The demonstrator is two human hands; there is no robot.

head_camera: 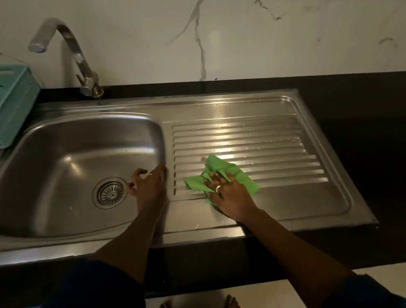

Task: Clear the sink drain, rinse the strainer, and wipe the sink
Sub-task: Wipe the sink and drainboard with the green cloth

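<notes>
A: Where does the wiping stand?

B: The right hand [232, 197] lies flat on the green cloth [223, 177], fingers [217, 178] spread and pressing it down on the near left corner of the ribbed drainer [261, 142]. It pins the cloth under the palm rather than gripping it. The left hand [148, 186] holds nothing; its fingers are loosely splayed and it braces on the ridge between drainer and basin [66, 172].

A: And the strainer?

B: Seated in the drain [110, 192] at the basin floor, just beside the left hand. It looks clean from here, though the light is dim.

A: How should this stroke go, then?

B: My view: run the cloth along the ribs, not across them, so it gets into the grooves. Droplets glint on the far ribs toward the right, so I'd work from the far edge toward the basin and push the water over the ridge into it.

A: Anything to watch?

B: The cloth is bunched at its far end. Flattening it would cover more ribs per pass. Keep the palm low and even; the left hand's brace helps for reaching. Lastly the flat rim by the tap [81, 66] and the worktop [362, 107] edge probably want a pass too.
</notes>
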